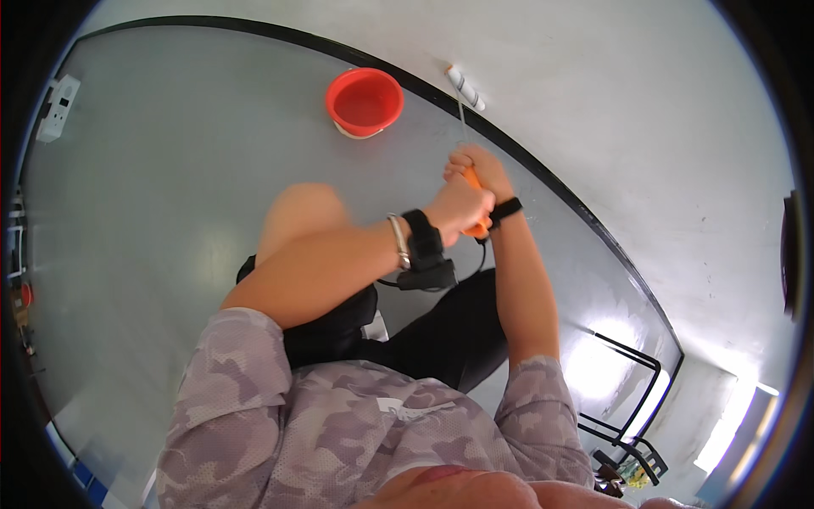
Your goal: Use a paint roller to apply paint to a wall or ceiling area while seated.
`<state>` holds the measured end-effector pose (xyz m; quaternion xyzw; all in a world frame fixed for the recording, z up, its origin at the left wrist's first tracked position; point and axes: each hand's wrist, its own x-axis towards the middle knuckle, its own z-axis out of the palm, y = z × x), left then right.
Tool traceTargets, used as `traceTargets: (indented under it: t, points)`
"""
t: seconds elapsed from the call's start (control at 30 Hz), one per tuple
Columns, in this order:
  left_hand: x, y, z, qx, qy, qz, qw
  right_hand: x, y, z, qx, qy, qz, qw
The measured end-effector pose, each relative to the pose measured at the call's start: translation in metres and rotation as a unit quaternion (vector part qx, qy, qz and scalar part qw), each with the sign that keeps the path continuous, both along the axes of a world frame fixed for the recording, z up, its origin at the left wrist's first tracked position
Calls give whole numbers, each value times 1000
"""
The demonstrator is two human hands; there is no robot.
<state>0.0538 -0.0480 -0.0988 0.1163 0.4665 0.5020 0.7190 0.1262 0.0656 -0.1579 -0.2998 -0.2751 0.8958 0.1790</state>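
A paint roller with a white sleeve, a thin metal rod and an orange handle is up against the white wall, just above the black skirting. Both of my hands are closed round its handle. My left hand grips the lower end of the handle. Further up, nearer the rod, my right hand is wrapped round it. To the left of the roller, a red bucket with a white handle stands on the floor close to the wall; its contents cannot be made out.
A black skirting strip runs along the foot of the wall. Grey floor spreads to the left. A white socket box is at the far left. Black metal tubing stands at the lower right. My bent legs are below my hands.
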Motion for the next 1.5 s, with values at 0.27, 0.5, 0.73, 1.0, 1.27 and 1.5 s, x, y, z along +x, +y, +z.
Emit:
traceTargets:
  t: [0.27,0.5,0.73,1.0,1.27,1.5]
  points:
    - [-61,-3,2,11,191,175,966,-124,-9,26,88,45,78,992]
    - [-5,6,-8,19,204,85,975,-44,3,9,67,16,32,997]
    - [54,20,-19,-36,155,-43,986,42,1,4,36,-150,-49,987]
    - [-35,-1,-16,35,-14,29,999,-38,3,-17,80,-18,-28,996]
    - [-31,4,2,14,189,98,977,-72,2,17,74,14,42,996]
    - [31,17,-28,18,120,-36,992,18,-2,10,93,-135,-44,985]
